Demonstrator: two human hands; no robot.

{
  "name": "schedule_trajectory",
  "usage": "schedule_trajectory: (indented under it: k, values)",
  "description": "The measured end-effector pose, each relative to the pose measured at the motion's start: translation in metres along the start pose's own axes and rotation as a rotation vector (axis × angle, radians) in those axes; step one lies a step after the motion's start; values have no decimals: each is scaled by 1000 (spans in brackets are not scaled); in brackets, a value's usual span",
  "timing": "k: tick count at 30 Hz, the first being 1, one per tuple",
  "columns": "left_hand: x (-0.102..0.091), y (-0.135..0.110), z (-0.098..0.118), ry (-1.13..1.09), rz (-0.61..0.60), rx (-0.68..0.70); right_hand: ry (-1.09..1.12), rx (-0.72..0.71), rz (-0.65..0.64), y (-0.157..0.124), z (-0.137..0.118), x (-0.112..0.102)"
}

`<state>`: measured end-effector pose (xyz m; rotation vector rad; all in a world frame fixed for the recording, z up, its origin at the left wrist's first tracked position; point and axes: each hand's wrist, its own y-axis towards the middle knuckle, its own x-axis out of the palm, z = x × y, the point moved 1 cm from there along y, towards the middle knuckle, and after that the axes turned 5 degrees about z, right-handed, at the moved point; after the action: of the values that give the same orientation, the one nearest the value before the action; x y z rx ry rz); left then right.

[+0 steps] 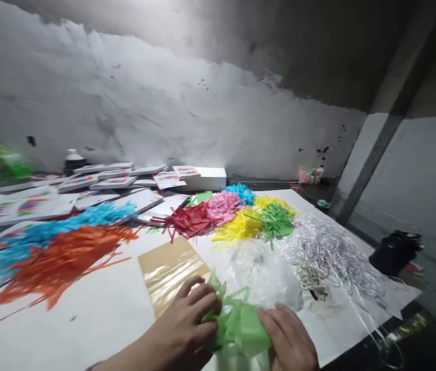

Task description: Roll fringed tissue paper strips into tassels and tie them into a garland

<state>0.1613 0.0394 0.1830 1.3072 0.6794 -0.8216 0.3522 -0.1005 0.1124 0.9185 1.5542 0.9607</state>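
Between my two hands, low in the view, is a bunch of green tissue-paper fringe [241, 324], cut into strips with a solid folded part on the right. My left hand [195, 324] curls its fingers into the strips on the left side. Gripping the folded right edge is my right hand [291, 337], its thumb hidden. A brown sheet with a shiny clear film [171, 270] lies just beyond my left hand. Past the green fringe sits a crumpled clear plastic bag [264, 273].
Fringe bunches in orange [67, 263], blue [63, 226], red [193, 219], pink [223, 206], yellow [241, 224] and green [278, 220] lie across the white tabletop [98, 330]. Flat printed boxes [113, 183] are piled behind. Tangled white string [330, 247] spreads at right, near a black bag [396, 252].
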Motion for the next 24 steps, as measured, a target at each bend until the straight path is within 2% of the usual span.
schedule_trajectory:
  k: [3, 4, 6, 8, 9, 12, 14, 16, 18, 22, 24]
  values:
    - [-39, -42, 6, -331, -117, -143, 74, -46, 30, 9, -16, 3]
    - [-49, -52, 4, -408, -109, -212, 91, -76, 23, 12, -23, 3]
    - [-61, -64, -6, -439, -13, -366, 110, -191, -14, 16, -36, 3]
    - [-59, -66, -20, -439, 95, -515, 100, -336, -49, 21, -49, 4]
    - [-54, -65, -27, -512, 91, -586, 87, -414, -64, 24, -56, 4]
    - [-32, -64, -38, -912, -57, -820, 13, -595, -70, 26, -70, 4]
    - [-25, -67, -38, -1040, -23, -925, -31, -651, -57, 23, -74, 5]
    - [-26, -75, -35, -1063, 128, -962, -51, -616, -46, 17, -75, 6]
    - [-33, -88, -32, -1114, 236, -982, -53, -517, -29, 9, -74, 8]
    - [-45, -113, -34, -1335, 158, -946, 18, -406, 106, -1, -70, 13]
    - [-43, -117, -41, -1424, 118, -918, 88, -381, 122, -2, -71, 17]
